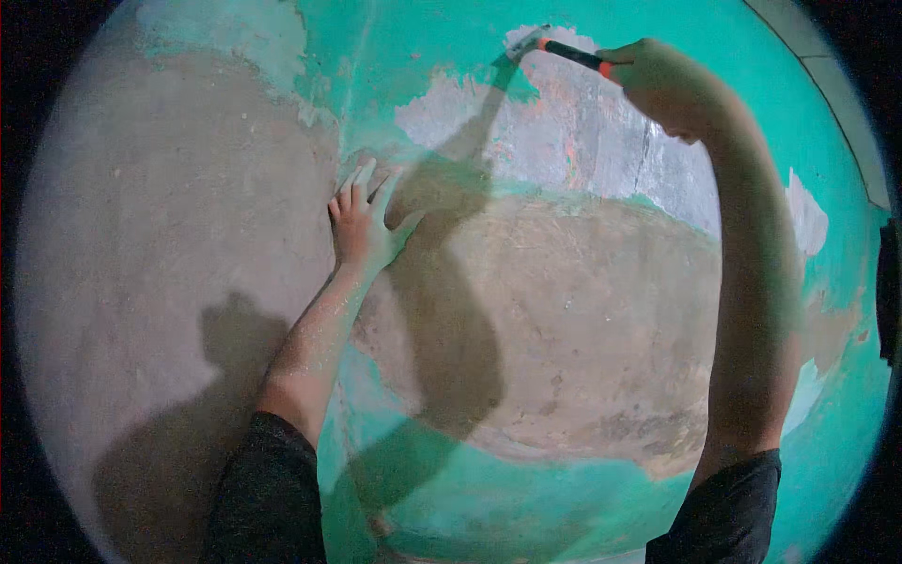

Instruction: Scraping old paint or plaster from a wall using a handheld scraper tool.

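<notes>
My right hand [669,89] is raised high and closed round the black and orange handle of a scraper [573,54]. The scraper's head meets the wall at the edge of a whitish patch [536,127], where green paint [432,42] borders it; the blade is small and hard to make out. Lower and to the left, my left hand [362,226] rests on the wall with its fingers spread, holding nothing. Pale dust speckles the left hand and forearm.
Bare grey-brown plaster [601,320] spreads below the whitish patch, with more plaster [178,197] at the left. Green paint [526,503] covers the lower wall. My arms cast dark shadows across it. A pale strip [836,85] edges the upper right, with a dark object [887,291] below.
</notes>
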The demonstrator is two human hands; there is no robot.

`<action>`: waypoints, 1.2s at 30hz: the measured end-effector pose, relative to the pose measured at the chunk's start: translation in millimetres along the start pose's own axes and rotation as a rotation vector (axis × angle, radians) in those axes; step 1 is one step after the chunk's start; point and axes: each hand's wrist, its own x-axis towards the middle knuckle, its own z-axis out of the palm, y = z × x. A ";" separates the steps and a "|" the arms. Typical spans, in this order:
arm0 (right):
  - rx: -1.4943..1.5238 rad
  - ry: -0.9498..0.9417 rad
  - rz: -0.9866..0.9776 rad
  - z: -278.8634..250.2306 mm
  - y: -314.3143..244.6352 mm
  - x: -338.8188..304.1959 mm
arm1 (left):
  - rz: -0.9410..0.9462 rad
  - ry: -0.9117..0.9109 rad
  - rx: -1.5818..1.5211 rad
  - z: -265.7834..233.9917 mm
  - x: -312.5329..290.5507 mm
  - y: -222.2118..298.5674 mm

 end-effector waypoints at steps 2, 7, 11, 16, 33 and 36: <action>0.186 0.081 -0.016 15.8 4.8 1.8 | -0.010 -0.003 -0.004 -1.7 2.5 2.0; 0.168 -0.065 0.042 -11.5 -5.6 -5.9 | -0.022 0.003 -0.014 -0.5 -1.4 0.8; 0.266 0.112 0.088 0.7 -12.8 -0.1 | -0.009 -0.017 -0.023 -6.3 -1.0 5.0; 0.188 0.035 0.002 4.4 -15.4 7.8 | -0.020 -0.067 0.006 -5.1 -1.2 2.3; 0.204 0.156 -0.038 15.6 -15.7 7.8 | -0.012 -0.016 -0.024 -1.3 -1.6 -1.7; 0.162 0.047 -0.039 -4.1 -16.8 -0.5 | -0.027 -0.042 -0.004 -4.7 -2.8 -0.4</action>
